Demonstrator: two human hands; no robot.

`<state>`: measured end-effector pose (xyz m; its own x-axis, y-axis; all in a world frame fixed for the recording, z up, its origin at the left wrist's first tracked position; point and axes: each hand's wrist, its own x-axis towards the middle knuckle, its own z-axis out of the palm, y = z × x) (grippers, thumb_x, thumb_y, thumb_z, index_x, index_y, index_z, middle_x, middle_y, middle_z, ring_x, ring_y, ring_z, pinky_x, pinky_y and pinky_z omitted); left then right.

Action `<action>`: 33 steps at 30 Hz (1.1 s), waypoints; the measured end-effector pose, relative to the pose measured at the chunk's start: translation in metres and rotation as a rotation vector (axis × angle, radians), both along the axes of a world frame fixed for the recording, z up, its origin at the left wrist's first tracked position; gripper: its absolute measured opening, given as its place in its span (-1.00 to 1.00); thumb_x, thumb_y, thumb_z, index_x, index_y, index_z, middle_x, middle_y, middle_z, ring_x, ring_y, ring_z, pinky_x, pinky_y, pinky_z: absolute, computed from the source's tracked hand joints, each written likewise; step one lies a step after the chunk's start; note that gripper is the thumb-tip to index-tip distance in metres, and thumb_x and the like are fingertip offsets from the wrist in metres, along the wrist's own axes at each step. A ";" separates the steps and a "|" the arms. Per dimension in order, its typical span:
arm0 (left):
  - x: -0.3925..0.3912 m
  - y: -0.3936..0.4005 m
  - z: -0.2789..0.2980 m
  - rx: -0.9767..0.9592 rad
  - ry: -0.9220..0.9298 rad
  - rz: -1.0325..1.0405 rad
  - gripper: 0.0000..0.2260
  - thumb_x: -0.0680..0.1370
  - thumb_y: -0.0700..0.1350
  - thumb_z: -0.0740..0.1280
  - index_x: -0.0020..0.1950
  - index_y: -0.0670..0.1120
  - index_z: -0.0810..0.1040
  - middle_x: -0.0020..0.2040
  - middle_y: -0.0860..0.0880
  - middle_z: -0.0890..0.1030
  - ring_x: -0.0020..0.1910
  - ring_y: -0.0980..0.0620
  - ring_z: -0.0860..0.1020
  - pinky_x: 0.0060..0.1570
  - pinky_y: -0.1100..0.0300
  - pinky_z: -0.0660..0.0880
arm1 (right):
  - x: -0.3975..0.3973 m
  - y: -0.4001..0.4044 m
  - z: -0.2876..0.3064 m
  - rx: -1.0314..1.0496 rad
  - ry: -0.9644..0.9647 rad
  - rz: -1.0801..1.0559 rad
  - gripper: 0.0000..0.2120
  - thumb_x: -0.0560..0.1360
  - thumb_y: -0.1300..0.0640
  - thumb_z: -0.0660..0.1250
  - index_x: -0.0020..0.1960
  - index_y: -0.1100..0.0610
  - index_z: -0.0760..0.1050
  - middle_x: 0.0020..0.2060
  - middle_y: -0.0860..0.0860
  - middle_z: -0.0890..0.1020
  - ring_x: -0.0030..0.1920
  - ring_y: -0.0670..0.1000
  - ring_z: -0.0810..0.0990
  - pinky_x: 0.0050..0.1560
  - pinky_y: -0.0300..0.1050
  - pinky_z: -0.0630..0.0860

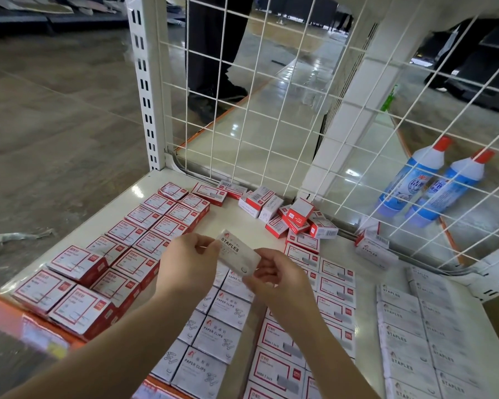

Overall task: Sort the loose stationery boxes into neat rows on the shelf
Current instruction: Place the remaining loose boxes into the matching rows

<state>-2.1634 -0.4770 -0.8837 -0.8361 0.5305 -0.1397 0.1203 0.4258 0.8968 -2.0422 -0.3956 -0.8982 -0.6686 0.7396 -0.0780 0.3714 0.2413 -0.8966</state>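
A person is standing over the white shelf (pixel 244 226), holding one white staples box (pixel 238 252) up above the sorted rows. The left hand (pixel 189 262) is pinching its near-left end between thumb and fingertips, and the right hand (pixel 274 273) is pinching the opposite end, so both grips are grasping the same box, which is hanging tilted in the air, touching nothing below it.

Beneath the hands, rows are lying flat: red-bordered boxes (pixel 104 263) on the left, paper clips boxes (pixel 213 338) in the middle, more red-framed boxes (pixel 308 318) beside them, and the white staples rows (pixel 415 335) far right. At the back, against the wire mesh panel (pixel 271 110), a loose pile (pixel 288 217) of small boxes is lying jumbled, some on their edges. Two blue bottles (pixel 432 182) are standing beyond the mesh.

The box looks like thin cardboard, small and rigid enough to hold by its short ends, though packed staples would probably make it dense for its size. Its glossy face may be a little slippery, so gripping the two ends or long edges, not the flat top, seems the safer hold. By its label it likely belongs with the staples rows at the right.
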 end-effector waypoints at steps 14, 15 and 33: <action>0.005 -0.008 -0.015 -0.035 0.092 -0.214 -0.79 0.54 -0.18 0.30 0.17 -0.03 0.51 -0.17 0.21 0.51 -0.14 0.26 0.49 -0.23 0.47 0.40 | 0.014 0.019 0.003 0.176 0.035 0.034 -0.51 0.44 0.29 0.38 0.26 -0.12 0.41 0.03 -0.10 0.56 -0.02 -0.33 0.50 -0.06 -0.51 0.43; 0.005 -0.008 -0.016 -0.033 0.099 -0.215 -0.79 0.54 -0.17 0.30 0.17 -0.03 0.50 -0.17 0.21 0.51 -0.15 0.27 0.49 -0.23 0.46 0.40 | 0.014 0.018 0.002 0.180 0.031 0.036 -0.51 0.45 0.29 0.37 0.25 -0.14 0.39 0.03 -0.11 0.56 -0.01 -0.34 0.50 -0.06 -0.51 0.42; -0.003 -0.016 -0.010 -0.244 0.406 -0.422 -0.60 0.58 -0.08 0.21 0.43 0.05 0.29 0.28 0.09 0.44 0.14 0.14 0.44 0.09 0.30 0.46 | 0.024 0.014 0.000 0.201 -0.064 0.032 -0.59 0.49 0.16 0.35 0.30 -0.09 0.39 0.02 -0.17 0.54 0.00 -0.29 0.50 -0.02 -0.47 0.42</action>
<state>-2.1665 -0.4934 -0.8940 -0.5738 0.8189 -0.0135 0.6326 0.4537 0.6277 -2.0185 -0.3820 -0.8979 -0.6906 0.7227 0.0260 0.4149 0.4254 -0.8043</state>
